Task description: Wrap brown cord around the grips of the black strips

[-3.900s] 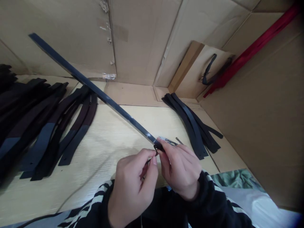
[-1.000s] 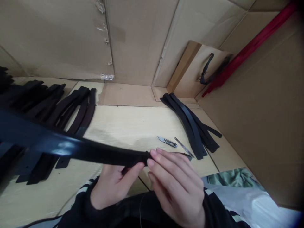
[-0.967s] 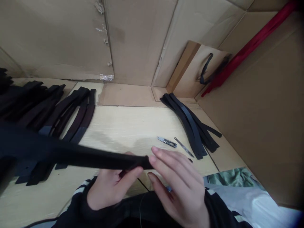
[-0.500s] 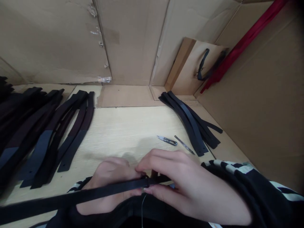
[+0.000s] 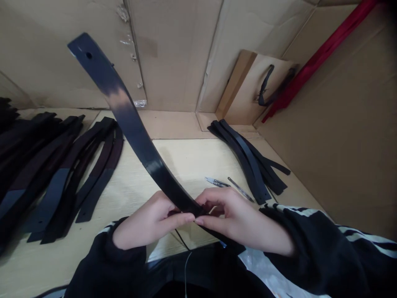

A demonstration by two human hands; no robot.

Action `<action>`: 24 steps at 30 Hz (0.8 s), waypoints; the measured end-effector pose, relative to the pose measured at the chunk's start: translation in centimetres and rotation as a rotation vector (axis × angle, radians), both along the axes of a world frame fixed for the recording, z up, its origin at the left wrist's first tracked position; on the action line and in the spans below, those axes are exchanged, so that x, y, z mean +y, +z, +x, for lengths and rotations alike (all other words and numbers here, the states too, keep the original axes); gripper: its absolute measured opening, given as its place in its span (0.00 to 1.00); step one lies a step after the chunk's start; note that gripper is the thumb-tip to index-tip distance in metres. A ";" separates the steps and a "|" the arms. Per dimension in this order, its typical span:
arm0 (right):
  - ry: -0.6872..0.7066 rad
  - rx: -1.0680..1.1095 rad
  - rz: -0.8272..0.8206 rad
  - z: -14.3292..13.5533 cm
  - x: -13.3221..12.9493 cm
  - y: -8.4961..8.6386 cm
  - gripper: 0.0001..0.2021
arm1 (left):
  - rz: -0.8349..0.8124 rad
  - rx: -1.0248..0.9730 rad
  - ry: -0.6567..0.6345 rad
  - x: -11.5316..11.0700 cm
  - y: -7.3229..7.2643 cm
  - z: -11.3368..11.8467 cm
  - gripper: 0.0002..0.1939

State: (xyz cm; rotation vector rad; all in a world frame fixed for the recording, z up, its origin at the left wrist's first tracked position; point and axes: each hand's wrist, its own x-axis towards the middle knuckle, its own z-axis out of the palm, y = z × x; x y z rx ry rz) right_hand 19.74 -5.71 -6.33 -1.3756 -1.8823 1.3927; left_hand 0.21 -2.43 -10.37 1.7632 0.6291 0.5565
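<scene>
Black strip (image 5: 138, 140) slants above the table (image 5: 186, 159), pinched low by my left hand (image 5: 155, 217) and right hand (image 5: 232, 211), some fingertips hidden; I judge it light, springy, perhaps slick: edges grip best.

Sleeves (image 5: 325, 254): long, loose and black, with white stripes (image 5: 302, 211) along the outer side and black cuffs (image 5: 128, 240) at the wrists. Hands (image 5: 151, 223): bare. Clothing (image 5: 211, 271) between the sleeves: dark, crossed by a thin, pale cord (image 5: 185, 273).

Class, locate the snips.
In the head view, the snips lie right of centre on the table, beyond the right hand, left of a thin tool.
</scene>
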 end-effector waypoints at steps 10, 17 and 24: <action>-0.085 0.269 -0.125 0.3 -0.6 -0.4 0.05 | 0.212 0.126 0.030 -0.6 2.0 0.2 0.10; -0.153 0.597 -0.380 0.4 -0.5 -0.6 0.09 | 0.065 0.072 0.082 -1.5 2.9 0.1 0.08; -0.091 0.878 -0.292 -0.1 -1.3 -2.3 0.08 | 0.282 -0.007 0.242 -3.4 3.3 0.6 0.06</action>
